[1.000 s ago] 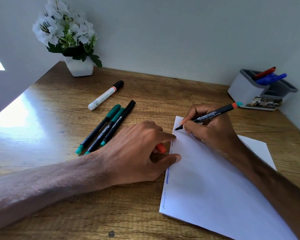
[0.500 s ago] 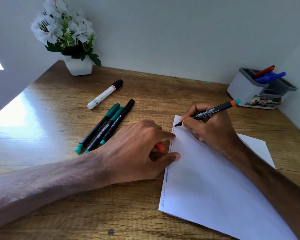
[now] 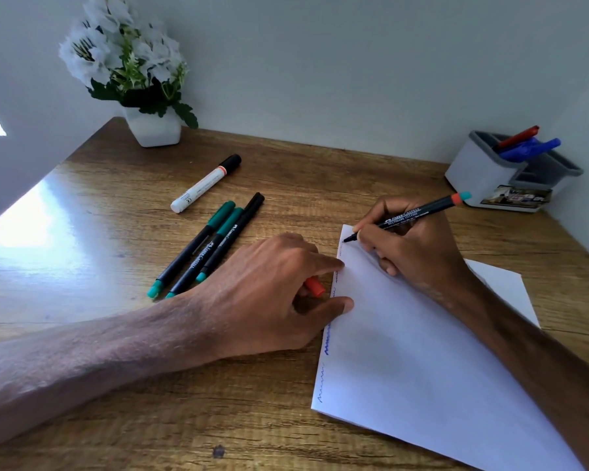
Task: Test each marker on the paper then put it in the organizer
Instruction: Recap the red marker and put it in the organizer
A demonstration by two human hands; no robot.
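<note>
My right hand grips a black fine marker with an orange band near its teal end. Its tip touches the far left corner of the white paper. My left hand rests on the paper's left edge and holds an orange cap under its fingers. Blue scribbles run along that edge. Three more black markers, two with green caps, lie side by side on the desk to the left. A white marker with a black cap lies beyond them. The grey-and-white organizer at far right holds one red and two blue markers.
A white pot of white flowers stands at the desk's far left corner. Walls close the desk at the back and right. Bright glare lies on the wooden desk at the left.
The marker tip has shifted slightly along the paper's top left corner. My left hand has stayed on the paper's edge.
</note>
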